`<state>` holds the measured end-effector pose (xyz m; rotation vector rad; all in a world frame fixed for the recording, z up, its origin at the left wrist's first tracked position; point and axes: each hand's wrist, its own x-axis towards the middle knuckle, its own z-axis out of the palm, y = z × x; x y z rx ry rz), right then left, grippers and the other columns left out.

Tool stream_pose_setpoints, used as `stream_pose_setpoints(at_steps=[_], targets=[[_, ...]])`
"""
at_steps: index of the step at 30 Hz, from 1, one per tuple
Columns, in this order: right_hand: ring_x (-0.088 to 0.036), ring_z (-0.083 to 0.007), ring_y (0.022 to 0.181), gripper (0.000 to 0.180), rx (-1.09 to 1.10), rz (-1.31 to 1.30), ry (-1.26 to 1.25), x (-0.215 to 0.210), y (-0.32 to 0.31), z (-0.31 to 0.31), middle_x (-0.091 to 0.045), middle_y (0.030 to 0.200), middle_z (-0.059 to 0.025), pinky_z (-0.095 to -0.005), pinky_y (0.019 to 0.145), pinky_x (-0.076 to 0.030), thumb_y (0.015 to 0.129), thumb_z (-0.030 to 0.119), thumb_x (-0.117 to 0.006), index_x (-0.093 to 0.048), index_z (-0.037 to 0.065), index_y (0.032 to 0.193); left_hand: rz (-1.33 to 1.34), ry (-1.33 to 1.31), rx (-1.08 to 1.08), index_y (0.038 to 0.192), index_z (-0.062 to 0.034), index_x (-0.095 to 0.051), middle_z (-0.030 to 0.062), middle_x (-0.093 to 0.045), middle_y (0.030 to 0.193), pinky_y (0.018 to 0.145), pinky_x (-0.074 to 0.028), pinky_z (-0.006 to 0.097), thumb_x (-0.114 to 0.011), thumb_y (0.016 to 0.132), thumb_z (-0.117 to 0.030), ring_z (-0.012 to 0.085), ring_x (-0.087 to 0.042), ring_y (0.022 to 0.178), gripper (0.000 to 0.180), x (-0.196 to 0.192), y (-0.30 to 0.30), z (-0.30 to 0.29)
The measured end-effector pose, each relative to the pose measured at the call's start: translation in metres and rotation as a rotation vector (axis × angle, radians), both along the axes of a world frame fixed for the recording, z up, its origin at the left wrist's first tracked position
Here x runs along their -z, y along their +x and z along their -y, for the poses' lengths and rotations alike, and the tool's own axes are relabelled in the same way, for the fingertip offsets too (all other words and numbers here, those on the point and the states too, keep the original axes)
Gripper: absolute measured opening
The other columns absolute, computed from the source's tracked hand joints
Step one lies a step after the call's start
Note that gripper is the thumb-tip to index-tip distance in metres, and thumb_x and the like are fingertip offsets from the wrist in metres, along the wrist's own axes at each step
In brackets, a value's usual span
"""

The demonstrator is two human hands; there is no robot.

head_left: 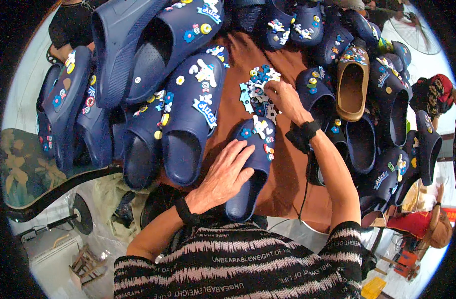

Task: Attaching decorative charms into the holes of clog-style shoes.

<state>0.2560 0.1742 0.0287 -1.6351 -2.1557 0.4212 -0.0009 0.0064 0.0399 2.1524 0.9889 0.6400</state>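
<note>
In the head view, the left hand (222, 175) lies on a navy clog (259, 158), its fingers outstretched over the upper and the thumb apart near the foot opening. That clog rests toe away on the brown cloth (288, 182), with flower and character charms on its toe. Just beyond the toe, the right hand (289, 103) has its fingers bent together at a pile of shoe charms (260, 77); whether they grip one, I cannot tell. Decorated navy clogs (190, 124) stand left, a tan clog (352, 94) right.

The clog (256, 153) is smooth plastic, charms (258, 75) apparently glossy
</note>
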Motion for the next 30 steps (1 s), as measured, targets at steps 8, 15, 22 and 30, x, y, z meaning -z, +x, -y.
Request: stream_pose_setpoints(at_steps=[8, 15, 22, 30], targets=[[-0.067, -0.0406, 0.09, 0.024, -0.023, 0.343, 0.051, 0.007, -0.023, -0.015, -0.07, 0.091, -0.019, -0.0511, 0.075, -0.051, 0.091, 0.026, -0.066, -0.062, 0.004, 0.096, 0.334, -0.184, -0.281, 0.148, 0.0039, -0.036, 0.0272, -0.045, 0.146, 0.115, -0.034, 0.045, -0.045, 0.106, -0.02, 0.0431, -0.044, 0.136, 0.05, 0.008, -0.021, 0.009], [-0.067, -0.0391, 0.09, 0.023, 0.036, 0.236, 0.001, 0.008, -0.022, -0.01, -0.069, 0.093, -0.0184, -0.0486, 0.075, -0.051, 0.086, 0.024, -0.071, -0.062, 0.004, 0.095, 0.265, -0.119, -0.268, 0.147, 0.0014, -0.041, 0.0226, -0.048, 0.143, 0.113, -0.037, 0.042, -0.046, 0.105, -0.018, 0.0364, -0.047, 0.135, 0.046, 0.009, -0.022, 0.006], [-0.066, -0.0198, 0.069, 0.026, -0.071, -0.338, -0.35, -0.022, -0.02, 0.011, -0.067, 0.075, -0.0092, -0.0366, 0.061, -0.051, 0.088, 0.025, -0.075, -0.066, 0.0, 0.089, 0.25, -0.148, -0.226, 0.139, 0.0015, -0.046, 0.0242, -0.05, 0.137, 0.112, -0.038, 0.043, -0.06, 0.097, -0.014, 0.0388, -0.048, 0.132, 0.047, 0.007, -0.017, 0.011], [-0.07, -0.0394, 0.082, 0.026, -0.366, -0.072, -0.448, -0.053, -0.073, 0.072, -0.07, 0.085, -0.0224, -0.0457, 0.072, -0.055, 0.082, 0.026, -0.075, -0.071, 0.002, 0.09, 0.224, -0.207, -0.248, 0.14, 0.001, -0.041, 0.0244, -0.051, 0.136, 0.11, -0.04, 0.044, -0.068, 0.093, -0.017, 0.0388, -0.05, 0.13, 0.057, 0.013, -0.015, 0.011]])
